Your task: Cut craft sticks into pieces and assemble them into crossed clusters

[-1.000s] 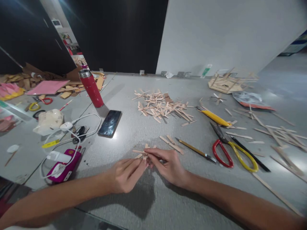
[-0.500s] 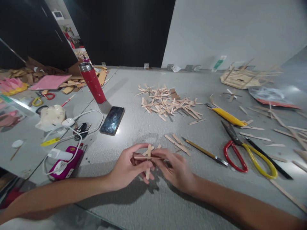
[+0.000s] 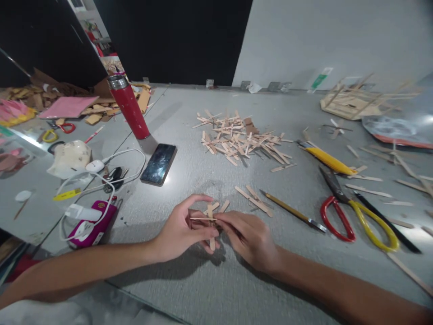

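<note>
Low over the table, both hands meet on small crossed wooden craft sticks (image 3: 212, 243), one pointing away from me and one lying across it. My left hand (image 3: 184, 230) is closed round the sticks, with the thumb in front and fingers partly hidden behind. The thumb and fingers of my right hand (image 3: 248, 234) pinch the right end of the crosswise stick. Just beyond the hands lie loose short craft sticks (image 3: 223, 206). To their right is a further small group of sticks (image 3: 252, 201).
A pencil-like brown tool (image 3: 292, 211), scissors (image 3: 338, 201) and a yellow utility knife (image 3: 329, 160) lie right. A heap of craft sticks (image 3: 243, 140) spreads beyond the hands. Left are a phone (image 3: 158, 164), a red bottle (image 3: 130, 108) and a purple power bank (image 3: 96, 225) with white cables.
My right hand has its fingertips drawn closer together at the end of the crosswise stick. My left hand keeps its hold. The whole view has shifted slightly.
</note>
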`<state>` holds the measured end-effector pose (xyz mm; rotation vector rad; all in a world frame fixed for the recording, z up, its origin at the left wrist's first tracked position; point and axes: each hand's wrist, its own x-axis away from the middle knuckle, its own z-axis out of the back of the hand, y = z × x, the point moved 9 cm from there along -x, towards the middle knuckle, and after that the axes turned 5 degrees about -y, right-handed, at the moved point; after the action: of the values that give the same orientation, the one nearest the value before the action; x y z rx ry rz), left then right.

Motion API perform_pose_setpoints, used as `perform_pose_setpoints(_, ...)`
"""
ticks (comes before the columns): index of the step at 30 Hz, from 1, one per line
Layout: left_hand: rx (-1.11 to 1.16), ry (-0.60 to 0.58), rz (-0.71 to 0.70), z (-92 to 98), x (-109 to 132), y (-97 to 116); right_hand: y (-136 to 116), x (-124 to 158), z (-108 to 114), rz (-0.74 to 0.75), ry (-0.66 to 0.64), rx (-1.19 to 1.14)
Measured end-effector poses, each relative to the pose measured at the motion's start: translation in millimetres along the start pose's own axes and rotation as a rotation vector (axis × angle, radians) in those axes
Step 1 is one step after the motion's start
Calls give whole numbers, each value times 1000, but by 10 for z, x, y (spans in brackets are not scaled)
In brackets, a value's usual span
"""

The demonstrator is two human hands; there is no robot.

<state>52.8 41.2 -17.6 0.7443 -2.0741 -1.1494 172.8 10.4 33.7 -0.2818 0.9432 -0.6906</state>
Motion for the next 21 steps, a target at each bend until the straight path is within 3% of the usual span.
perform_pose_setpoints(6,33,2,34,33,-37,-44,-41,5,-46,40,-60,32)
perform_pose_setpoints(14,73,-25,76,14,-60,-113,156,-23,-80,-165,-89,-43)
perform_pose_setpoints(21,49,-19,31,19,-58,-29,104,-42,-59,-77,-72,-65)
